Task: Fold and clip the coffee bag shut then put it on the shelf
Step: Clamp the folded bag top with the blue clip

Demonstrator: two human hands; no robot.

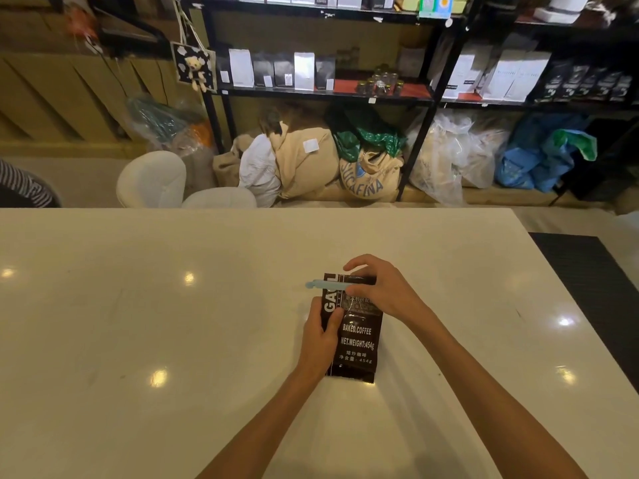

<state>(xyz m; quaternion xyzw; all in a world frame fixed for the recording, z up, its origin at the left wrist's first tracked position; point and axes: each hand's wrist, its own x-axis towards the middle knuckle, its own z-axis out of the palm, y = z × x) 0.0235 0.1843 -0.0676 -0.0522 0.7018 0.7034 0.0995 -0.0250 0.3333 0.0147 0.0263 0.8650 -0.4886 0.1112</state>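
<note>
A dark brown coffee bag (358, 340) with white print lies flat on the white table (173, 323), its top pointing away from me. Across the folded top runs a light blue clip (325, 285), its left end jutting past the bag's edge. My right hand (378, 290) rests over the right part of the clip and the fold, fingers curled down on them. My left hand (321, 335) grips the bag's left edge, thumb on the front. The black shelf (328, 93) stands beyond the table's far edge.
The shelf holds white and black coffee bags (304, 70) and small jars (380, 83). Burlap sacks (370, 174) and plastic bags fill the floor under it. Two white chairs (152, 179) stand past the table's far edge. A striped sleeve (24, 188) shows at the left.
</note>
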